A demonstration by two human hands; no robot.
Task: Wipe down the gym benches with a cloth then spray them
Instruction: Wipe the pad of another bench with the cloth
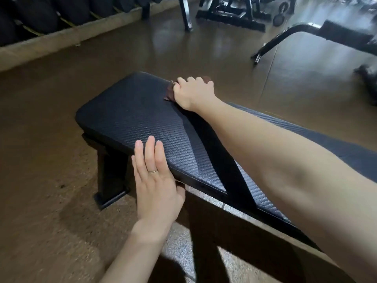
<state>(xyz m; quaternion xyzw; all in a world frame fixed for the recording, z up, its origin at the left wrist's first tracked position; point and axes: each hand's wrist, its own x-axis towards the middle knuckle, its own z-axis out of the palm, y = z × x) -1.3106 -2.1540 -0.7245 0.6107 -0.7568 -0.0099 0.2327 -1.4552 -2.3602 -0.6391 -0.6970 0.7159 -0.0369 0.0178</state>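
A black padded gym bench (130,111) with a ribbed surface runs from the centre to the right. My right hand (192,92) reaches across it to the far edge and grips a small dark reddish-brown cloth (169,92), pressed against the pad; most of the cloth is hidden under the hand. My left hand (155,180) rests on the near edge of the bench, fingers straight on top and thumb tucked under the rim. No spray bottle is in view.
The bench's black leg (110,180) stands on the brown rubber floor. Another black bench (334,35) is at the upper right, a machine frame (228,15) and kettlebell (277,19) at the top, dark rolled bags (40,15) along the upper left wall.
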